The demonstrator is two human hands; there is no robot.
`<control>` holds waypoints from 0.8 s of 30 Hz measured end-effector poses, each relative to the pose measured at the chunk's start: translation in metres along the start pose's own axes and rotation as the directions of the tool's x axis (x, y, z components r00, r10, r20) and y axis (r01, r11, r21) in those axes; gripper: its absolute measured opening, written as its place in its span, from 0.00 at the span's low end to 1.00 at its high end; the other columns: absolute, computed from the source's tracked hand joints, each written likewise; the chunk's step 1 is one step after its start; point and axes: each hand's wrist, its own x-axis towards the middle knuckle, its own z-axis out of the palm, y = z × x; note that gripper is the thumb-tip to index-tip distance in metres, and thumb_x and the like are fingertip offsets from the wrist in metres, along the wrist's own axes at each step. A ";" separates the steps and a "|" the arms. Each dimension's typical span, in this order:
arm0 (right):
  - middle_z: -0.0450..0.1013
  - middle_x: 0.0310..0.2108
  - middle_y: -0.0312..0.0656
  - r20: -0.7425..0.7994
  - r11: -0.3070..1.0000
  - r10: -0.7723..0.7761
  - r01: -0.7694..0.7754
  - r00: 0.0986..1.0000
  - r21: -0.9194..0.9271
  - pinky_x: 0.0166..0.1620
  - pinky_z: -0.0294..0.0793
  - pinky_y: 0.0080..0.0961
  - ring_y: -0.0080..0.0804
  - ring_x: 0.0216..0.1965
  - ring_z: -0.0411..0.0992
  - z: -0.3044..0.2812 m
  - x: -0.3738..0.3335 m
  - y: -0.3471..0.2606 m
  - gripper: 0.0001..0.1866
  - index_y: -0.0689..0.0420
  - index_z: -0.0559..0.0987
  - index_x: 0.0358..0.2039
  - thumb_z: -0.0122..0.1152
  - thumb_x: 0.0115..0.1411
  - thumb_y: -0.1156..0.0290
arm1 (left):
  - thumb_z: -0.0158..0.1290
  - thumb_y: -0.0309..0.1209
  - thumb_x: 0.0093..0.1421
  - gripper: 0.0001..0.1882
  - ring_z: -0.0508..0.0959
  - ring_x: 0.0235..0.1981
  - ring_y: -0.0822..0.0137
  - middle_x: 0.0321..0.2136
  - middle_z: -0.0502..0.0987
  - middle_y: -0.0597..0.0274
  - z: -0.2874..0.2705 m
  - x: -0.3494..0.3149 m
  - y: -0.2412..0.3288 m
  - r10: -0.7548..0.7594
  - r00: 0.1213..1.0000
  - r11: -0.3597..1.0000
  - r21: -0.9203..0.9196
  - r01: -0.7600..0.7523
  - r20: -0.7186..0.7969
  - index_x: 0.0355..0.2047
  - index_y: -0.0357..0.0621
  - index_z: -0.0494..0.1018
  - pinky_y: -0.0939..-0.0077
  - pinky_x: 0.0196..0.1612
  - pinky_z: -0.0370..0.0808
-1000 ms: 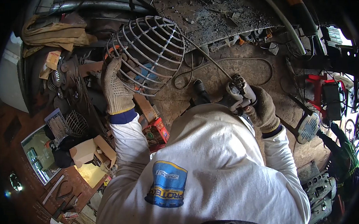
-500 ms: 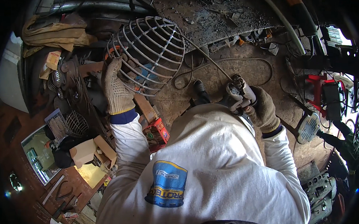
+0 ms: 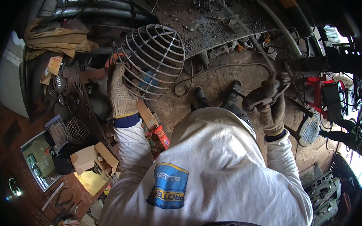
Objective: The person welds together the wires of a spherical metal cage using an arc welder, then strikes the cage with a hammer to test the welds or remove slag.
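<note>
My left hand [image 3: 123,90], in a knitted work glove, is closed on the near left edge of a domed cage [image 3: 167,47] of bent metal rods. The cage hangs tilted in front of me. Right of it, my gloved right hand [image 3: 272,115] grips a dark welding electrode holder [image 3: 264,94], smeared by motion. A long thin rod [image 3: 253,39] runs from the holder up and left over the workbench; it is blurred too. The rod and the cage are apart.
A workbench top [image 3: 196,37] littered with metal bits lies ahead. A cable [image 3: 227,64] loops over the floor near my boots. At left are a brown cloth [image 3: 59,39], an opened cardboard box [image 3: 84,159] and a smaller wire cage [image 3: 78,129]. A red frame [image 3: 317,94] stands right.
My right hand has swung the electrode holder up and to the right. The rod's tip has left the cage's top. My left hand and the cage have shifted only slightly.
</note>
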 end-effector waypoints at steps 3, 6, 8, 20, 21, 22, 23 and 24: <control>0.72 0.48 0.43 -0.075 0.993 -0.013 0.022 0.997 0.117 0.50 0.72 0.26 0.29 0.45 0.73 -0.014 -0.002 -0.013 0.37 0.67 0.60 0.62 0.63 0.63 0.55 | 0.50 0.32 0.67 0.17 0.75 0.54 0.61 0.53 0.76 0.57 0.007 -0.003 0.000 -0.054 0.993 0.991 -0.119 0.067 0.107 0.54 0.43 0.72 0.66 0.58 0.71; 0.71 0.38 0.34 -0.446 0.996 -0.087 0.081 0.891 -0.032 0.34 0.69 0.15 0.19 0.30 0.69 -0.034 0.003 -0.026 0.34 0.61 0.60 0.63 0.59 0.65 0.55 | 0.45 0.33 0.69 0.18 0.72 0.57 0.62 0.56 0.74 0.58 0.007 -0.012 -0.001 -0.018 0.944 0.988 -0.137 0.067 0.328 0.57 0.43 0.70 0.64 0.62 0.66; 0.71 0.40 0.37 -0.436 0.961 -0.262 0.194 0.861 -0.195 0.38 0.71 0.18 0.22 0.34 0.71 -0.049 0.025 -0.056 0.30 0.63 0.61 0.62 0.57 0.65 0.63 | 0.45 0.35 0.69 0.20 0.73 0.57 0.62 0.56 0.74 0.59 -0.006 -0.007 -0.001 -0.021 0.958 0.999 -0.040 0.034 0.287 0.59 0.43 0.69 0.63 0.62 0.67; 0.74 0.24 0.31 -0.633 0.698 -0.707 0.169 0.316 -0.696 0.27 0.67 0.22 0.17 0.23 0.67 -0.218 0.139 -0.164 0.11 0.60 0.83 0.40 0.61 0.56 0.74 | 0.49 0.39 0.68 0.23 0.72 0.57 0.59 0.59 0.71 0.58 0.001 -0.008 -0.006 -0.005 0.980 0.999 -0.040 0.013 0.198 0.60 0.44 0.68 0.60 0.60 0.70; 0.74 0.24 0.31 -0.632 0.697 -0.710 0.181 0.309 -0.694 0.27 0.67 0.22 0.17 0.23 0.67 -0.226 0.151 -0.171 0.11 0.60 0.83 0.40 0.61 0.56 0.74 | 0.49 0.39 0.68 0.23 0.72 0.57 0.59 0.59 0.71 0.58 0.000 -0.010 -0.002 0.007 0.979 0.999 -0.046 0.002 0.201 0.60 0.44 0.68 0.60 0.60 0.70; 0.75 0.25 0.35 -0.597 0.650 -0.752 0.168 0.278 -0.741 0.28 0.69 0.25 0.21 0.24 0.70 -0.235 0.158 -0.186 0.11 0.60 0.83 0.39 0.62 0.58 0.69 | 0.48 0.40 0.68 0.23 0.72 0.57 0.59 0.59 0.71 0.58 0.001 -0.007 -0.001 -0.032 0.982 0.999 -0.030 0.038 0.186 0.60 0.44 0.69 0.60 0.60 0.70; 0.77 0.26 0.40 -0.559 0.601 -0.791 0.151 0.247 -0.785 0.28 0.71 0.28 0.24 0.24 0.73 -0.248 0.165 -0.198 0.12 0.60 0.83 0.39 0.62 0.60 0.65 | 0.48 0.40 0.68 0.24 0.72 0.57 0.59 0.58 0.72 0.58 0.005 -0.006 -0.002 -0.071 0.983 0.997 -0.013 0.075 0.171 0.60 0.43 0.69 0.60 0.60 0.70; 0.77 0.24 0.44 -0.589 0.614 -0.777 0.062 0.221 -0.787 0.30 0.71 0.34 0.30 0.24 0.74 -0.275 0.175 -0.199 0.16 0.60 0.83 0.36 0.62 0.57 0.59 | 0.48 0.42 0.68 0.24 0.73 0.57 0.58 0.58 0.72 0.57 0.009 -0.010 -0.002 -0.070 0.977 0.996 -0.032 0.078 0.200 0.59 0.43 0.69 0.60 0.60 0.70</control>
